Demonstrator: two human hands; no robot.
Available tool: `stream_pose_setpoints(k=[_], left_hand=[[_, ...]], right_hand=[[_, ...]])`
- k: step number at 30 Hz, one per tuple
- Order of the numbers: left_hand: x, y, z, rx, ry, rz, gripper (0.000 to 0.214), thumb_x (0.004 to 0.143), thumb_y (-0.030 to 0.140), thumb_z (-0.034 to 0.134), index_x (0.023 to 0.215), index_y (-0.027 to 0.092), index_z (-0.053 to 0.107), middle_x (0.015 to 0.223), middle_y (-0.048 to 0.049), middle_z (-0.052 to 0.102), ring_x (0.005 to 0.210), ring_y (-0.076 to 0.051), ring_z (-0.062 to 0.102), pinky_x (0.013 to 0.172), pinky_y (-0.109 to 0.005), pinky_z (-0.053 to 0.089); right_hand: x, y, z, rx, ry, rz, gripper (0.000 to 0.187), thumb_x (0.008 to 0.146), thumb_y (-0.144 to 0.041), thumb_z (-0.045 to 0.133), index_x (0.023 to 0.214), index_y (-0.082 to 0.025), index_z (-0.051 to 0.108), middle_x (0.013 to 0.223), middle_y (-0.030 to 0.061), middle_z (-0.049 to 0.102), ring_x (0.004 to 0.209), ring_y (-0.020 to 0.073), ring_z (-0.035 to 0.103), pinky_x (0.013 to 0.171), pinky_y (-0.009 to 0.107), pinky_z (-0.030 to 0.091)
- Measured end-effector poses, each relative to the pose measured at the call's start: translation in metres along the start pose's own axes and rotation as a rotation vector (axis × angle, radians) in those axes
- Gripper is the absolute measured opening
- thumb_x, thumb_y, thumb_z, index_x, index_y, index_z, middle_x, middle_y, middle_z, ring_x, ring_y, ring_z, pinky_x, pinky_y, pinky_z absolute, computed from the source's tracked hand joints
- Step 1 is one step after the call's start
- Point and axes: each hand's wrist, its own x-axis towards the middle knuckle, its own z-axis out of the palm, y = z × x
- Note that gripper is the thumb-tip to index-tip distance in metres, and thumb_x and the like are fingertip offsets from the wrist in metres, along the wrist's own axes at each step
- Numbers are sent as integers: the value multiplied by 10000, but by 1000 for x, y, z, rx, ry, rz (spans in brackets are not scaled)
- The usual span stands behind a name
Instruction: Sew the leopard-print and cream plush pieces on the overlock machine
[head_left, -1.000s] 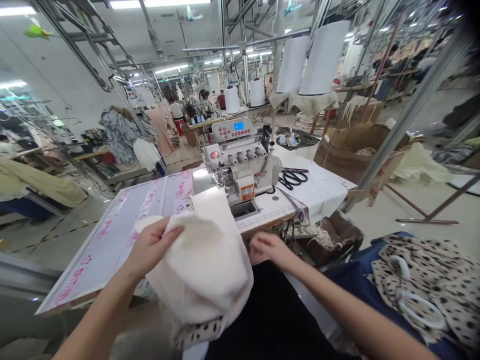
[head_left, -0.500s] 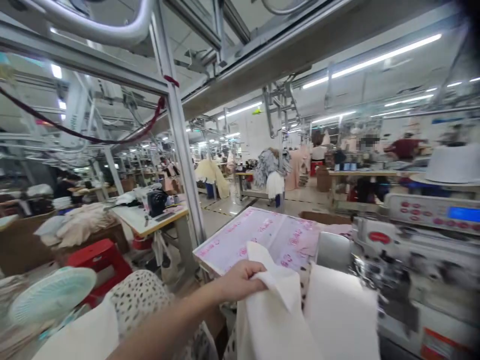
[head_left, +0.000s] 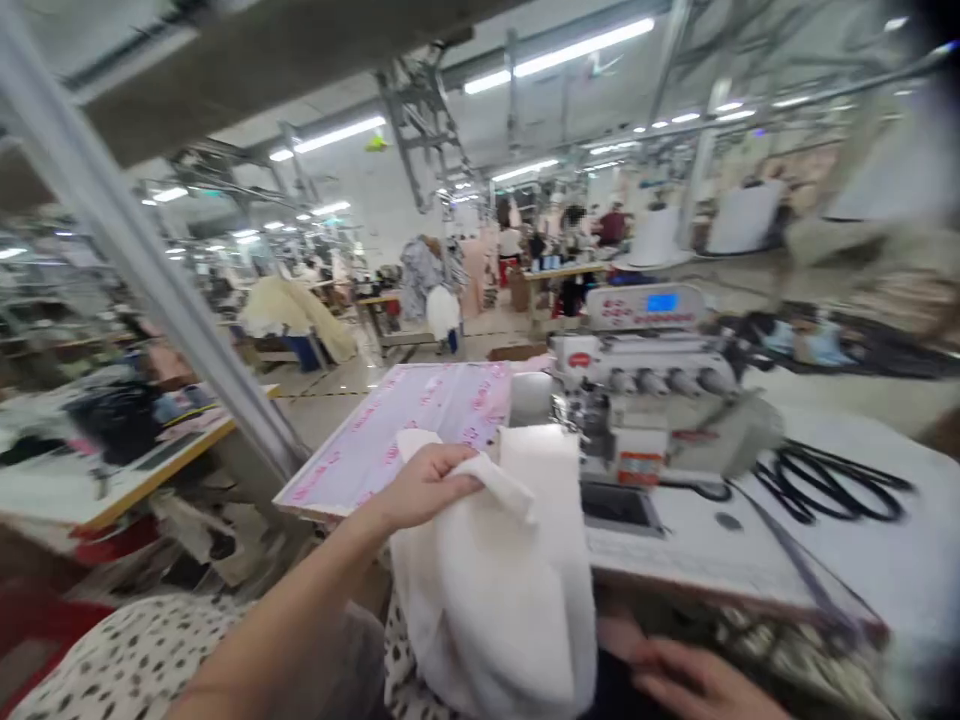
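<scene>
White table bears a boxy sewing machine; soft, thick cream cloth drapes over its near edge, left hand clenched on the folded top-left corner, right hand lower right, blurred, grip indeterminable.

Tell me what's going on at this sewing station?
A person sits at a sewing machine. The left hand pinches a fold of white cloth, held up in front of the machine. The right hand is low, under the table edge beside the cloth; its grip cannot be told. Scissors lie on the table right of the machine. The view is motion-blurred.
</scene>
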Motion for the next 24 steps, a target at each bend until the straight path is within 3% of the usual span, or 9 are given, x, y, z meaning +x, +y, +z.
stream_pose_setpoints(k=[2, 4, 6, 8, 11, 13, 16, 21, 24], left_hand=[[7, 5, 1, 43, -51, 38, 279, 769, 412, 563, 774, 137, 611, 748, -32, 570, 700, -147, 508, 642, -222, 391], [15, 12, 1, 36, -120, 71, 300, 780, 426, 551, 770, 132, 609, 744, -38, 567, 679, -138, 505, 619, -211, 389], [25, 19, -2, -37, -182, 82, 315, 779, 444, 548, 792, 135, 609, 747, -43, 570, 642, -128, 502, 577, -200, 384], [41, 21, -7, -116, -213, 57, 324, 759, 457, 563, 826, 142, 603, 755, -46, 575, 614, -126, 505, 544, -197, 381], [73, 13, -9, -58, -229, -62, 341, 735, 457, 571, 878, 148, 582, 781, -44, 581, 642, -149, 531, 565, -219, 404], [92, 2, -4, 148, -177, -119, 325, 740, 451, 542, 835, 142, 573, 743, -30, 572, 637, -154, 525, 566, -230, 396], [107, -16, 11, 394, -83, -83, 253, 755, 389, 501, 732, 143, 552, 680, -5, 540, 630, -149, 494, 570, -232, 360], [113, -31, 34, 464, -30, -38, 188, 789, 268, 410, 868, 179, 555, 698, 13, 538, 661, -150, 481, 595, -239, 330], [120, -33, 39, 502, -8, -31, 190, 801, 290, 405, 826, 177, 556, 670, 16, 530, 641, -149, 470, 582, -240, 309]], right_hand=[[4, -13, -2, 61, -18, -20, 251, 778, -347, 601, 1015, -268, 628, 1004, 53, 642, 918, 228, 596, 828, 355, 479], [21, -32, 2, 110, 156, -121, 491, 746, -336, 637, 1213, -289, 491, 1248, 54, 510, 1101, 236, 495, 947, 375, 390], [44, -47, 12, 160, 160, -257, 680, 672, -341, 703, 1283, -273, 413, 1344, 51, 409, 1200, 247, 392, 1008, 376, 314], [62, -53, 28, 232, 46, -262, 619, 647, -369, 715, 1207, -215, 501, 1218, 59, 525, 1116, 259, 463, 966, 381, 354], [72, -48, 55, 394, -52, -102, 417, 681, -446, 659, 969, -145, 630, 927, 51, 649, 890, 254, 574, 820, 380, 450], [68, -40, 68, 491, 86, -71, 425, 689, -466, 646, 985, -163, 618, 972, 55, 640, 925, 258, 563, 842, 377, 438], [56, -28, 79, 555, 385, -88, 336, 780, -474, 540, 985, -210, 580, 1006, 49, 609, 984, 234, 526, 881, 343, 409], [48, -15, 77, 158, 494, -53, 284, 859, -407, 411, 721, -182, 515, 710, 34, 538, 720, 195, 510, 691, 315, 432], [57, -11, 63, -177, 597, -181, 221, 836, -299, 455, 659, -173, 497, 906, 86, 537, 871, 227, 483, 778, 359, 395]])
